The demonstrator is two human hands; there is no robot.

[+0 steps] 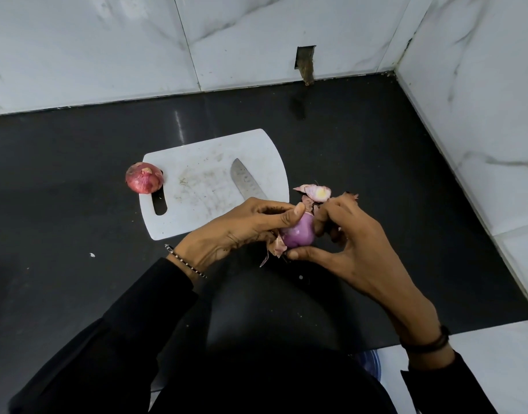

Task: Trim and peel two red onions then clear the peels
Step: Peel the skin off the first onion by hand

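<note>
A mostly peeled purple onion (298,234) is held between both hands above the black counter. My left hand (241,231) grips its left side, thumb on top. My right hand (346,237) holds its right side, with the thumb under it and the fingers curled at the top by loose skin. Papery peel (276,248) hangs below the onion. A cut end piece with peel (316,192) lies just beyond my hands. A second, unpeeled red onion (143,177) rests at the left corner of the white cutting board (197,186). The knife blade (244,180) lies on the board, its handle hidden behind my left hand.
The black counter (361,144) meets white marble wall tiles at the back and right, forming a corner. A small hole in the back wall (305,62) sits above the counter. A tiny white scrap (92,254) lies on the counter at left. My dark sleeves fill the lower view.
</note>
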